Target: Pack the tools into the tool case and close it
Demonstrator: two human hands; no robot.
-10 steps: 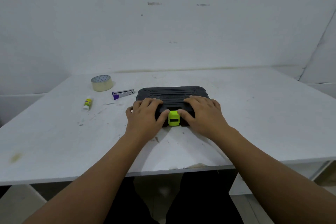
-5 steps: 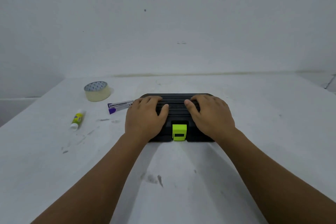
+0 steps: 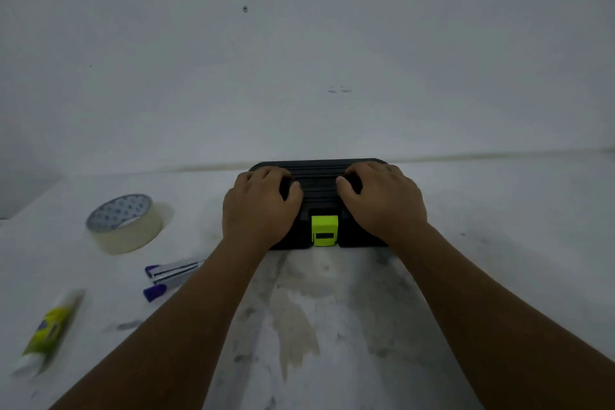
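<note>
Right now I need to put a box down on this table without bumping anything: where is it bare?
The table is bare right of the tool case and right hand. Between the forearms is stained but free. The left is crowded: tape roll, stapler, glue stick beside the left hand.

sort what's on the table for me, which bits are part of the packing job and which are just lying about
Part of the job:
- black tool case, lid down
- green latch on its near side
- left hand and right hand, both flat on the lid

Just lying about, left of the case:
- tape roll
- stapler with purple ends
- glue stick
</note>
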